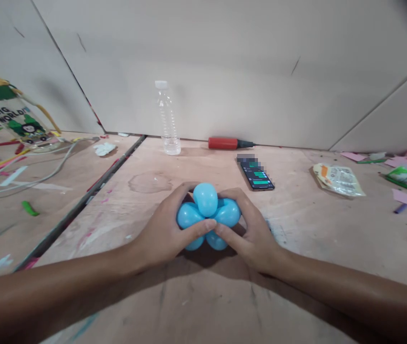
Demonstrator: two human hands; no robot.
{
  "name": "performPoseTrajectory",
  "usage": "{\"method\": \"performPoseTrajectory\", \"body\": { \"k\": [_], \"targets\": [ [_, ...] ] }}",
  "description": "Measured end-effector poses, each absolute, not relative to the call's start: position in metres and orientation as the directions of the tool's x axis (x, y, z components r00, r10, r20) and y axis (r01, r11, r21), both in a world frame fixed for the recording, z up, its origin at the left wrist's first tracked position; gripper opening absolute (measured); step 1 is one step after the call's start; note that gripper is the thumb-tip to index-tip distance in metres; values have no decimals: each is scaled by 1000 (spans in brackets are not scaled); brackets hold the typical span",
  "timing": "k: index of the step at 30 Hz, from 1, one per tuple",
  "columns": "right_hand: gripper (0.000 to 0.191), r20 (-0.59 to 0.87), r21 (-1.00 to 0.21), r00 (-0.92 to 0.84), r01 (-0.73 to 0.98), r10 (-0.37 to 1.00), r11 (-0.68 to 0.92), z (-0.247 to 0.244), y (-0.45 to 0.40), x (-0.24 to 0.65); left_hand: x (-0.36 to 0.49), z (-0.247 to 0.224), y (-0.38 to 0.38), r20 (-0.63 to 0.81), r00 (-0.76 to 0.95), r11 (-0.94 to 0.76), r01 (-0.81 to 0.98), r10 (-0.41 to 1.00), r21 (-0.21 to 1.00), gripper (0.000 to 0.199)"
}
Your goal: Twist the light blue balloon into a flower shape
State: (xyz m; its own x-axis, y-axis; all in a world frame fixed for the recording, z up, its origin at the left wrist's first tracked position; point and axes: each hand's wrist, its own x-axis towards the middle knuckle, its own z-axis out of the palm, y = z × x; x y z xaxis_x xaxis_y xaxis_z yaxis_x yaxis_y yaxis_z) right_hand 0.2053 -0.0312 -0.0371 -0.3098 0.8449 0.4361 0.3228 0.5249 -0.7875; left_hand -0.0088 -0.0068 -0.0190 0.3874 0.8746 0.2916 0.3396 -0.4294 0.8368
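A light blue balloon flower [205, 199], made of several rounded lobes around a centre, sits between my two hands just above the wooden table. My left hand [175, 222] wraps its left side, with the thumb pressed over the front near the middle. On the other side my right hand [251, 229] grips the right lobes, its thumb tip meeting the left thumb at the centre. Most of the fingers behind the balloon are hidden. Beyond the hands lie a red balloon pump [223, 143] with a dark nozzle and a phone [255, 174] with its screen lit.
A clear plastic bottle [168, 122] stands near the white wall. At left are a printed clear cup [27, 119], white cables [63, 157], crumpled tissue [104, 149] and balloon scraps. A gap [92, 191] splits the tabletop. Opened packets [338, 179] and pink paper bits [405, 198] lie at right.
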Motion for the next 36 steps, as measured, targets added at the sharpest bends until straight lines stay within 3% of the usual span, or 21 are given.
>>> {"method": "performPoseTrajectory", "body": {
  "k": [7,13,16,20,25,36],
  "targets": [
    [36,399,-839,-262,282,879,465,-39,-32,207,-8,-19,-10,314,380,-445,332,870,832,39],
    [90,317,-894,-243,246,917,375,-41,-31,206,-8,-22,-9,296,290,-374,267,910,888,46],
    [75,267,-884,-280,309,922,350,-40,-29,205,-7,-23,-9,308,221,-362,279,925,889,50],
    [45,316,-807,-317,405,894,429,-37,-29,204,-6,-21,-11,322,217,-380,343,922,859,70],
    [29,361,-804,-348,353,865,478,-36,-32,206,-4,-16,-13,326,198,-375,310,924,874,48],
    [18,388,-797,-347,340,854,500,-41,-32,207,-5,-19,-14,411,217,-461,304,886,834,40]
  ]
}}
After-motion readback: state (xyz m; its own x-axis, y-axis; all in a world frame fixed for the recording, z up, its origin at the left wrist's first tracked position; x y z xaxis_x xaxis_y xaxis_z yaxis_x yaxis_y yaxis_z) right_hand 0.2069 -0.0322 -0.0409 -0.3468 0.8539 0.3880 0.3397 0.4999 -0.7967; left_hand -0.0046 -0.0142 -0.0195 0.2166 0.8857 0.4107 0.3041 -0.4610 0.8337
